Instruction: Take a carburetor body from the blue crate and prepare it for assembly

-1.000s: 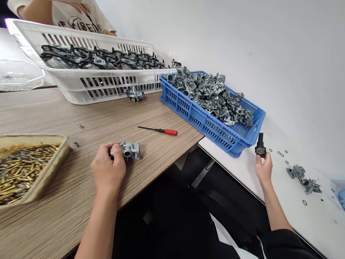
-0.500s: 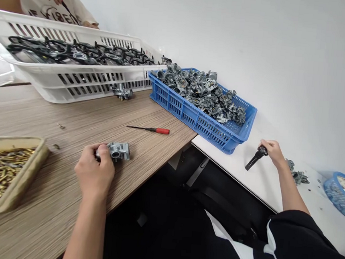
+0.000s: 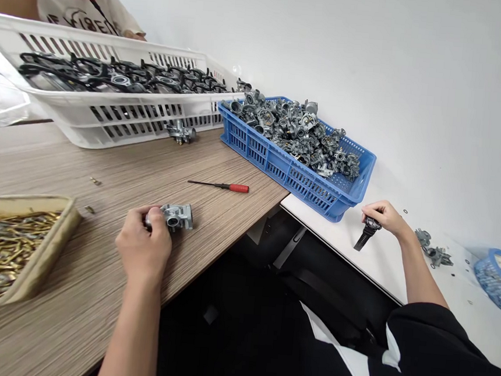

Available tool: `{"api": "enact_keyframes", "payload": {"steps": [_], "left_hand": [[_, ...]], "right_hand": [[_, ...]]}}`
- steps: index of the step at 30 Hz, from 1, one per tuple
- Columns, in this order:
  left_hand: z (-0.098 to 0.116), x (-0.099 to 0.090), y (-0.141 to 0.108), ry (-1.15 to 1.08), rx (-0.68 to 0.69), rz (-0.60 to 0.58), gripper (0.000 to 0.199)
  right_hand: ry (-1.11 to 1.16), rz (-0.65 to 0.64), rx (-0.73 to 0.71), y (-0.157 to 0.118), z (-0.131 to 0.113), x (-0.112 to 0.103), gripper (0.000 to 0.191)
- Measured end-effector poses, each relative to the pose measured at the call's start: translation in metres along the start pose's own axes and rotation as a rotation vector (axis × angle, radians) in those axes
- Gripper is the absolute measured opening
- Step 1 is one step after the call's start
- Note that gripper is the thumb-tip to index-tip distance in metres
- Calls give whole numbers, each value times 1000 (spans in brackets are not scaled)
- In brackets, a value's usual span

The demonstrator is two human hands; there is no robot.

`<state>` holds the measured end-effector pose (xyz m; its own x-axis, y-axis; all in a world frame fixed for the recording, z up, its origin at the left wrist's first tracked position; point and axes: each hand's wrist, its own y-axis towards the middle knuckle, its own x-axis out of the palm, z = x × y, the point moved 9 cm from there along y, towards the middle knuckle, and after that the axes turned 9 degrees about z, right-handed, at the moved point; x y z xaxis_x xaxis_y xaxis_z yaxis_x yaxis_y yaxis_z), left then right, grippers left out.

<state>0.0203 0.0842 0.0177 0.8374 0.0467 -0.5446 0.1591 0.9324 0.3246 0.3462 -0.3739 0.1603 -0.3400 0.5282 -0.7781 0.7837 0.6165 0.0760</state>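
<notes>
My left hand (image 3: pixel 145 243) is closed round one end of a grey metal carburetor (image 3: pixel 176 216), which rests low over the wooden table. Over the white surface at right, my right hand (image 3: pixel 383 216) pinches a black wristwatch (image 3: pixel 372 223) whose strap (image 3: pixel 362 240) hangs down. A red-handled screwdriver (image 3: pixel 238 188) lies on the wood beyond my left hand. Another carburetor (image 3: pixel 180 131) stands against the white basket. Two small brass pieces lie left of my left hand, one of them a brass fitting (image 3: pixel 89 209).
A blue crate (image 3: pixel 279 166) heaped with carburetors straddles the table corner. Behind it at left is a white basket (image 3: pixel 74 123) of carburetors with black hoses. A tray (image 3: pixel 46 258) holds brass parts. Loose carburetors (image 3: pixel 435 251) and a blue round basket (image 3: pixel 488 276) sit right. A person (image 3: pixel 112 6) works opposite.
My right hand has shifted slightly left with the watch, bringing it nearer the blue crate. My left hand keeps its hold on the carburetor. The whole view has moved a little.
</notes>
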Motion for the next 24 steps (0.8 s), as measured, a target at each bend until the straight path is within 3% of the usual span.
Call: {"api": "enact_keyframes", "payload": {"steps": [8,13,15,19,21,24], "left_hand": [[-3,1,-1,-51,1,-15,38],[-4,2,0,-68,15,-10,32],[-1,0,0,-79,23,-4,29],[5,-4,-2,-124,40,1,24],[6,-4,-2,-155,52,2,24],[4,-3,-2,-187,56,15,27]], "right_hand": [[64,-24,-39,1,-14,6,60],[-70,26,-8,7,-3,-12,58],[-197,150,23,10,7,-32,55],[-487,626,42,7,17,-76,47],[-516,781,78,4,26,-79,45],[-427,879,191,5,48,-64,44]]}}
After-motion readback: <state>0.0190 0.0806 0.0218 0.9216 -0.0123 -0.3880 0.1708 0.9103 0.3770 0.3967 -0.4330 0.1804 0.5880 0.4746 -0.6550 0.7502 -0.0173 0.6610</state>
